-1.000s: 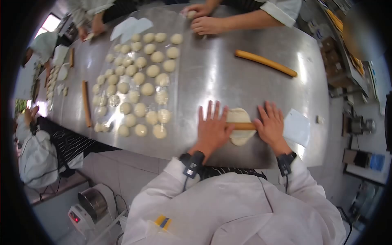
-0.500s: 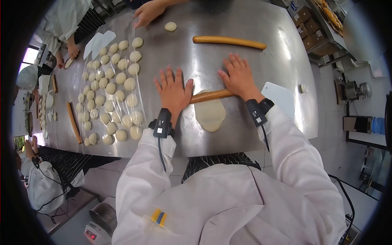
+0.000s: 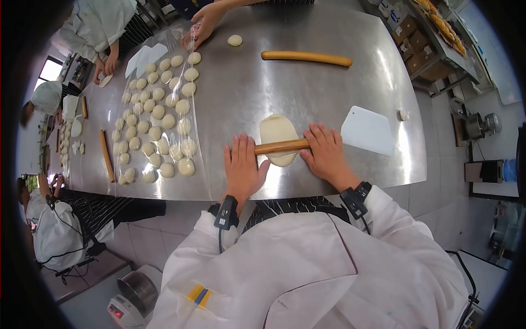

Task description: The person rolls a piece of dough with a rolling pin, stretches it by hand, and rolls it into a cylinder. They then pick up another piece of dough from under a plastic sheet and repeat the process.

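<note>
A flattened oval of dough (image 3: 278, 130) lies on the steel table in front of me. Across its lower part rests a wooden rolling pin (image 3: 282, 146). My left hand (image 3: 243, 167) lies flat over the pin's left end, fingers stretched forward. Over the right end is my right hand (image 3: 327, 156), its fingers likewise extended and slightly spread. Both palms press on the pin rather than gripping it. Right of my right hand lies a white scraper (image 3: 367, 131) on the metal.
Several dough balls (image 3: 158, 112) lie under clear plastic at the left, where a co-worker's hand (image 3: 207, 24) holds its far edge. Another rolling pin (image 3: 307, 57) and a single dough ball (image 3: 234, 40) lie farther back. More co-workers stand along the left.
Both my hands and the rolling pin have come down toward me, from the dough's upper part to its lower part. The co-worker's hand has moved onto the plastic's edge.
</note>
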Tool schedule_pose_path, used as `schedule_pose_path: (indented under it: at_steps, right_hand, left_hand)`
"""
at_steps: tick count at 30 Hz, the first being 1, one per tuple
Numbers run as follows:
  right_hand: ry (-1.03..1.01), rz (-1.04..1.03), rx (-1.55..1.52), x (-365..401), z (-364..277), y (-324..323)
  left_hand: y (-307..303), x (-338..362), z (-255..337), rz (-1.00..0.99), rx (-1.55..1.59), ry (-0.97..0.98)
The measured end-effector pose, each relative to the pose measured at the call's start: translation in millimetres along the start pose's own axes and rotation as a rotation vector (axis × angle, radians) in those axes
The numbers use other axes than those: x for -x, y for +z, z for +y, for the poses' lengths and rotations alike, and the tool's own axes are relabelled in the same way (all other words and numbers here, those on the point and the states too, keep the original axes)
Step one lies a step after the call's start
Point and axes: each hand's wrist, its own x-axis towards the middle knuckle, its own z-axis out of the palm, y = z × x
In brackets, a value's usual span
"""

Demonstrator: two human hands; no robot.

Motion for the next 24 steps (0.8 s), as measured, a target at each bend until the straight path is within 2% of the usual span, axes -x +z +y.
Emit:
schedule_pose_path:
  at_steps: [4, 8, 10, 12, 14, 16, 17, 19, 20, 22, 24]
  right_hand:
    - [-0.074, 0.043, 0.002, 16.3, 0.0, -7.0]
    - [-0.125, -0.092, -0.098, 2.3, 15.3, -7.8]
    - [-0.172, -0.125, -0.137, -10.8, 26.9, -13.1]
    - [0.034, -0.019, -0.276, -14.3, 41.4, -21.3]
    - [0.156, 0.089, -0.235, -20.3, 69.4, -21.4]
    - [0.272, 0.05, -0.117, -30.5, 101.4, -26.1]
    - [0.27, 0.049, -0.117, -34.8, 115.6, -27.6]
    - [0.304, -0.031, 0.055, -43.2, 136.1, -28.3]
    - [0.306, -0.026, 0.054, -47.3, 141.3, -25.6]
    - [0.307, -0.036, 0.061, -49.4, 145.6, -23.4]
    - [0.271, 0.045, 0.103, -47.7, 139.9, -22.2]
  left_hand:
    - [-3.8, 31.9, -1.7, -0.037, 0.065, 0.057]
    - [-9.2, 24.2, -9.8, -0.001, 0.16, 0.06]
    - [-16.7, 14.5, -11.6, 0.395, 0.2, 0.086]
    - [-22.8, 3.6, -14.7, 0.46, 0.318, 0.101]
    - [-20.9, -13.0, -14.5, 0.529, 0.437, 0.104]
    - [-11.6, -40.4, -14.4, 0.268, 0.451, 0.109]
    - [-4.2, -55.9, -13.4, 0.27, 0.451, 0.108]
    - [7.4, -86.8, -9.3, 0.1, 0.407, 0.064]
    - [8.7, -99.6, -8.2, 0.102, 0.404, 0.068]
    - [10.6, -115.1, -4.2, -0.071, 0.243, 0.047]
    - [14.5, -122.9, -6.6, -0.102, 0.238, 0.069]
